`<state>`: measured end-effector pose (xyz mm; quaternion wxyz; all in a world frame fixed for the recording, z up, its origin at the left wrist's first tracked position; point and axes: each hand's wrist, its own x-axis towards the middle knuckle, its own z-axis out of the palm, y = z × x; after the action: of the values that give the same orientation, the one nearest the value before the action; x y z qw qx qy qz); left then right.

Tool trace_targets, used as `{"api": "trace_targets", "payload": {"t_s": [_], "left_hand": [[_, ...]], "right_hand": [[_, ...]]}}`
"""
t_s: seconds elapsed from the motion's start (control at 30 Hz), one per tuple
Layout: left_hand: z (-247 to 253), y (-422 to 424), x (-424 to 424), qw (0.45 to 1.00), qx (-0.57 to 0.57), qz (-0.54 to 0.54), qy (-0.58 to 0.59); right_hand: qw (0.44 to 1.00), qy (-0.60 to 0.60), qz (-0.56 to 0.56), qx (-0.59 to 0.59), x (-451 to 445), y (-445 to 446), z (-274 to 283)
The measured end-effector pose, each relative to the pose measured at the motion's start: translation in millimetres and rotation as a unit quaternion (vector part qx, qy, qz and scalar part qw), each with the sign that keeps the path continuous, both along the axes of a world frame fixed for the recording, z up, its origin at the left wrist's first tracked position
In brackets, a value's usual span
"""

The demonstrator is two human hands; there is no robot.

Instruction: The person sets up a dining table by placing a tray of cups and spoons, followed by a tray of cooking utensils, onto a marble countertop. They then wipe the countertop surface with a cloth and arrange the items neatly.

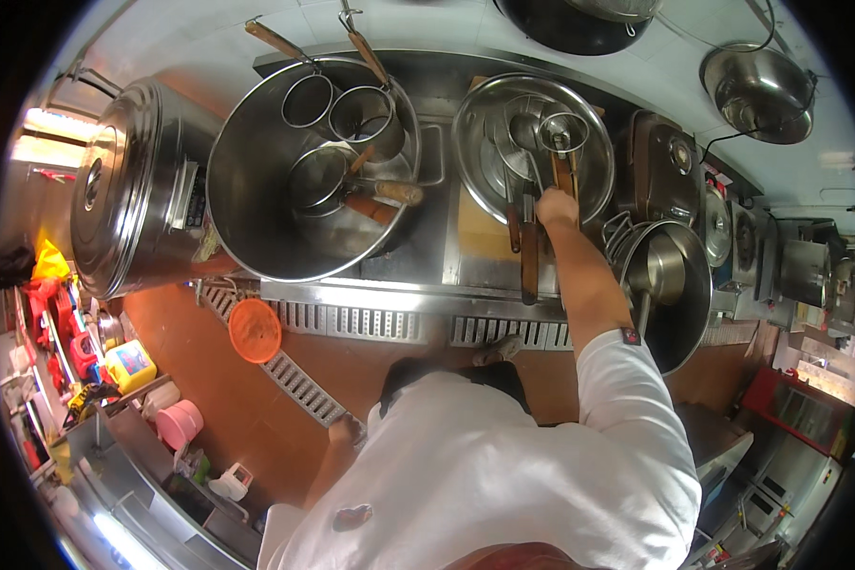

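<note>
My right hand is closed at a wooden handle over the front of a wide stainless steel basin. That handle appears to belong to a small round strainer, though my fingers hide part of it. Beside the hand, other long wooden handles stick out over the basin's near rim. A ladle and a wire skimmer lie inside. My left hand hangs low at my side above the floor; its fingers are too unclear to read.
Left of the basin, a large steel pot holds several wooden-handled noodle strainers. A lidded steel barrel stands farther left. To the right are a brown rice cooker and a deep pot. An orange lid-like disc lies near floor drain grates.
</note>
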<state>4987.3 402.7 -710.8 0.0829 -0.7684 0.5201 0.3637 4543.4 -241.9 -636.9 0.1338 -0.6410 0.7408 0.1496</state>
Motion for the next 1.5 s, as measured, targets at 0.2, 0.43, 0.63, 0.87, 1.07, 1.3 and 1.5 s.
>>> {"api": "trace_targets", "payload": {"t_s": [0.2, 0.43, 0.63, 0.87, 1.07, 1.3, 1.5], "left_hand": [[-39, -102, 36, 0.623, -0.081, 0.622, 0.468], [12, -178, 0, 0.707, -0.043, 0.602, 0.369], [5, -139, -15, 0.708, 0.052, 0.632, 0.311], [13, -117, 0, 0.708, 0.041, 0.656, 0.257], [24, -138, 6, 0.699, 0.026, 0.654, 0.286], [-29, -160, 2, 0.722, 0.085, 0.609, 0.317], [-86, -185, 10, 0.863, 0.04, 0.387, 0.322]], "right_hand": [[0.996, -0.072, -0.048, -0.018, -29, 37, 18], [0.965, -0.182, -0.085, -0.168, -43, 132, 28], [0.988, -0.086, -0.079, -0.101, -46, 61, 25], [0.998, 0.037, -0.045, 0.002, -37, 37, 9], [0.998, -0.029, -0.056, -0.008, -35, 24, 19], [0.941, -0.291, -0.091, -0.146, -6, 60, 104], [0.822, -0.489, -0.199, -0.213, -46, 171, 202]]}}
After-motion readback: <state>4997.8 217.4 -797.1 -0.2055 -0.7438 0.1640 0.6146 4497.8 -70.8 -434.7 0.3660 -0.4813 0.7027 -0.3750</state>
